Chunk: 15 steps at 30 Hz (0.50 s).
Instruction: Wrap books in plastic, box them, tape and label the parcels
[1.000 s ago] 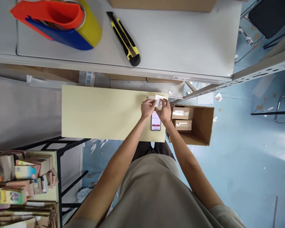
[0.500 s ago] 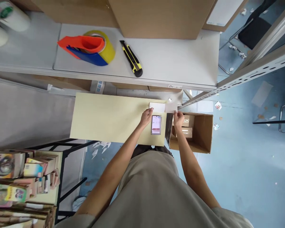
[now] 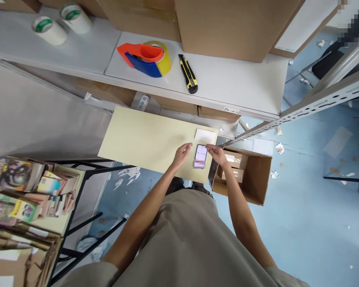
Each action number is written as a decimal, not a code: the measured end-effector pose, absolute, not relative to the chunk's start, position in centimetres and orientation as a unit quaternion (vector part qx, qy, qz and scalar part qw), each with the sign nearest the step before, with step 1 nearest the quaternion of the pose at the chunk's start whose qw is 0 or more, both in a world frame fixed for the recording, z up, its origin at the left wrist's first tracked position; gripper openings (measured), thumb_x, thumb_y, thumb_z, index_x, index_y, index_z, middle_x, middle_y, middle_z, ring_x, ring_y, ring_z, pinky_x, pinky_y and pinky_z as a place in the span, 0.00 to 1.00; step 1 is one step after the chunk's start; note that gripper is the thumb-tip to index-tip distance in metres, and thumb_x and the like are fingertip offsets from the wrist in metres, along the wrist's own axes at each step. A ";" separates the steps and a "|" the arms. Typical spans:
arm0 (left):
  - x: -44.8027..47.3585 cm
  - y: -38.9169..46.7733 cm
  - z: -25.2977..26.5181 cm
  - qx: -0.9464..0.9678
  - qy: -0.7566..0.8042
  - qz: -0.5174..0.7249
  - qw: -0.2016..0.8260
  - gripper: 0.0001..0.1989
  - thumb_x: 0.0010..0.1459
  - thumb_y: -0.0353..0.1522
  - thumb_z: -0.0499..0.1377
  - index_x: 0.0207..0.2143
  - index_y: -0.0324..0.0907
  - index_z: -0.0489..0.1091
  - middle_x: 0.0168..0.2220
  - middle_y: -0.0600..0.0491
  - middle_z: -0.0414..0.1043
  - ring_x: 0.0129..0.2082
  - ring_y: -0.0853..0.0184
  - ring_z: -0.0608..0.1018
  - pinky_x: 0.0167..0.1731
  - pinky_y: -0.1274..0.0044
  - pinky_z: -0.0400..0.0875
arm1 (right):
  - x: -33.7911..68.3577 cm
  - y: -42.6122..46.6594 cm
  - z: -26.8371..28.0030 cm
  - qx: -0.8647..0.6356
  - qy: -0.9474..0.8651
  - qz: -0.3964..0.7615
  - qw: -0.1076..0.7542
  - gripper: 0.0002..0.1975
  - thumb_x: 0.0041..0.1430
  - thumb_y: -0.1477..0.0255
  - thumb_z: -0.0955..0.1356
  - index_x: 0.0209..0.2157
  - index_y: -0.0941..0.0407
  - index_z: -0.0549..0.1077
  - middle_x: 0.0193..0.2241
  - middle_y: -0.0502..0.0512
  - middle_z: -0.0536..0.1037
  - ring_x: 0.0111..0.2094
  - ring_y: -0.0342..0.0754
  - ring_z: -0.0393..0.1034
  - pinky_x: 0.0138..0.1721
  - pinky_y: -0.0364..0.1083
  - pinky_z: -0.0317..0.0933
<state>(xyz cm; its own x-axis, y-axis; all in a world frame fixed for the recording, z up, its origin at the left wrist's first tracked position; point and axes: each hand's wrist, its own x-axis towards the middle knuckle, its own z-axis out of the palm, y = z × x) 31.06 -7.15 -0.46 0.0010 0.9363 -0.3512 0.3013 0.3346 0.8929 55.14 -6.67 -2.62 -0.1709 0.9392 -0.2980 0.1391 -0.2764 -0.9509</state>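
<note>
A phone (image 3: 200, 154) with a lit screen lies face up on a pale yellow board (image 3: 146, 139). Left of the phone is my left hand (image 3: 182, 155), apart from it, fingers loosely bent with nothing visible in them. My right hand (image 3: 217, 154) has its fingertips pinched together at the phone's upper right corner. Whether they touch the phone or hold something small cannot be made out. Just beyond the phone, near the board's far right corner, rests a white stack of paper or cards (image 3: 205, 136).
An open cardboard box (image 3: 259, 175) stands right of the board. On the grey shelf (image 3: 236, 83) ahead are a tape dispenser (image 3: 149, 59), a utility knife (image 3: 188, 74), tape rolls (image 3: 50, 31) and large cartons (image 3: 221, 28). A rack (image 3: 74, 191) of books is at left; paper scraps litter the floor.
The thin pale sheet between my hands is no longer seen there. Both hands have drawn back from the white stack, the right one over to the phone's corner. The camera view has turned.
</note>
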 end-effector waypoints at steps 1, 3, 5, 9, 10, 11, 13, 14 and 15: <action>30.6 -7.5 -0.3 0.481 0.632 0.315 0.521 0.17 0.71 0.43 0.59 0.49 0.42 0.82 0.58 0.42 0.84 0.63 0.53 0.81 0.66 0.63 0.73 | 55.1 -7.2 -2.3 -0.544 -0.499 0.579 0.345 0.26 0.65 0.48 0.73 0.54 0.50 0.86 0.49 0.57 0.89 0.51 0.60 0.83 0.57 0.59 0.77; 29.4 -8.4 0.1 0.465 0.620 0.328 0.540 0.14 0.67 0.41 0.62 0.46 0.43 0.82 0.55 0.44 0.85 0.60 0.53 0.83 0.65 0.62 0.75 | 54.7 -8.3 -1.7 -0.552 -0.508 0.561 0.350 0.25 0.66 0.47 0.72 0.51 0.52 0.86 0.49 0.60 0.89 0.51 0.62 0.84 0.57 0.60 0.77; 27.6 -9.4 0.6 0.456 0.602 0.347 0.557 0.11 0.64 0.39 0.63 0.41 0.44 0.82 0.52 0.44 0.86 0.58 0.53 0.85 0.66 0.60 0.74 | 53.7 -9.5 -1.1 -0.575 -0.510 0.533 0.353 0.25 0.66 0.47 0.71 0.47 0.53 0.86 0.49 0.63 0.89 0.50 0.63 0.83 0.58 0.61 0.76; 22.1 -12.1 1.9 0.445 0.574 0.394 0.563 0.09 0.61 0.39 0.65 0.37 0.45 0.82 0.50 0.45 0.87 0.56 0.53 0.85 0.65 0.60 0.75 | 48.6 -11.2 0.4 -0.602 -0.517 0.506 0.339 0.23 0.66 0.48 0.71 0.45 0.53 0.85 0.49 0.64 0.88 0.51 0.63 0.83 0.57 0.61 0.76; 20.3 -12.9 2.2 0.439 0.571 0.405 0.563 0.09 0.61 0.40 0.66 0.38 0.45 0.82 0.50 0.45 0.87 0.56 0.53 0.85 0.63 0.60 0.76 | 46.7 -11.6 0.7 -0.602 -0.517 0.510 0.333 0.23 0.65 0.48 0.72 0.45 0.53 0.85 0.49 0.64 0.88 0.51 0.63 0.83 0.57 0.61 0.76; 18.4 -13.7 2.6 0.433 0.568 0.415 0.564 0.10 0.61 0.40 0.66 0.38 0.45 0.82 0.50 0.45 0.87 0.56 0.53 0.85 0.62 0.61 0.77 | 44.7 -11.9 1.1 -0.601 -0.515 0.516 0.327 0.24 0.64 0.47 0.72 0.46 0.53 0.85 0.49 0.65 0.88 0.51 0.63 0.84 0.57 0.62 0.77; 14.3 -15.4 3.4 0.419 0.566 0.434 0.562 0.11 0.62 0.42 0.67 0.38 0.45 0.82 0.50 0.45 0.87 0.55 0.54 0.86 0.60 0.62 0.78 | 40.2 -12.4 1.9 -0.598 -0.512 0.531 0.314 0.26 0.62 0.46 0.73 0.47 0.52 0.84 0.48 0.65 0.89 0.50 0.63 0.85 0.57 0.63 0.77; 12.1 -16.3 3.8 0.412 0.568 0.444 0.558 0.11 0.62 0.43 0.67 0.38 0.45 0.82 0.50 0.45 0.87 0.55 0.54 0.86 0.60 0.62 0.78 | 37.8 -12.6 2.3 -0.593 -0.514 0.539 0.306 0.26 0.61 0.45 0.73 0.47 0.52 0.84 0.48 0.66 0.89 0.49 0.63 0.85 0.57 0.64 0.77; 9.9 -17.2 4.2 0.403 0.571 0.456 0.550 0.11 0.62 0.43 0.67 0.37 0.45 0.82 0.50 0.45 0.87 0.54 0.54 0.86 0.60 0.62 0.78 | 35.4 -12.7 2.7 -0.587 -0.518 0.546 0.299 0.27 0.61 0.45 0.74 0.47 0.52 0.84 0.48 0.66 0.89 0.49 0.63 0.85 0.57 0.64 0.76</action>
